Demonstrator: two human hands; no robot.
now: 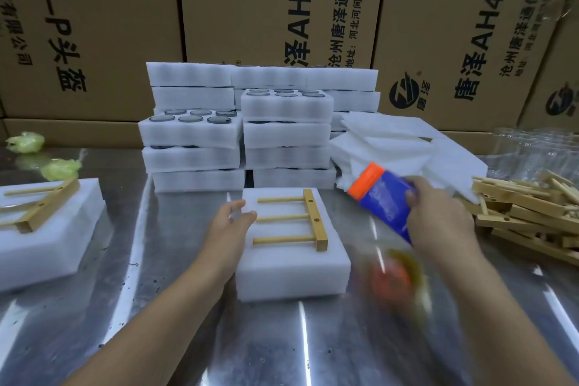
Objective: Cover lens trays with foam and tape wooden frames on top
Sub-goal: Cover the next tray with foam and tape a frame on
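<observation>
From where I stand, the taping step is in hand. A foam-covered tray (291, 273) lies at the middle of the metal surface (188, 323) with a wooden frame (308, 219) already laid on it, crossbar toward three o'clock and its three dowels pointing to nine. No tape shows on it that I can make out. The left hand (233, 219) rests at the tray's ten o'clock corner, its grip spread, with straight fingers touching the foam edge as if to steady it. The right hand (438, 216), at about two o'clock from the tray, has its grip wrapped round a blue and orange tape dispenser (383, 200). The dispenser is blurred, and the amber smear below it is probably the roll, though I cannot be sure. Next, I judge, the tape end must be stuck down on one side of the foam and drawn across the frame, with the left hand pressing so that neither frame nor cover slides. At twelve o'clock stand stacks of lens trays (219, 131), some still uncovered. Loose foam sheets (391, 141) lie at one o'clock and a pile of spare frames (526, 213) at three. Another framed pack (47, 238) sits at nine o'clock.
</observation>
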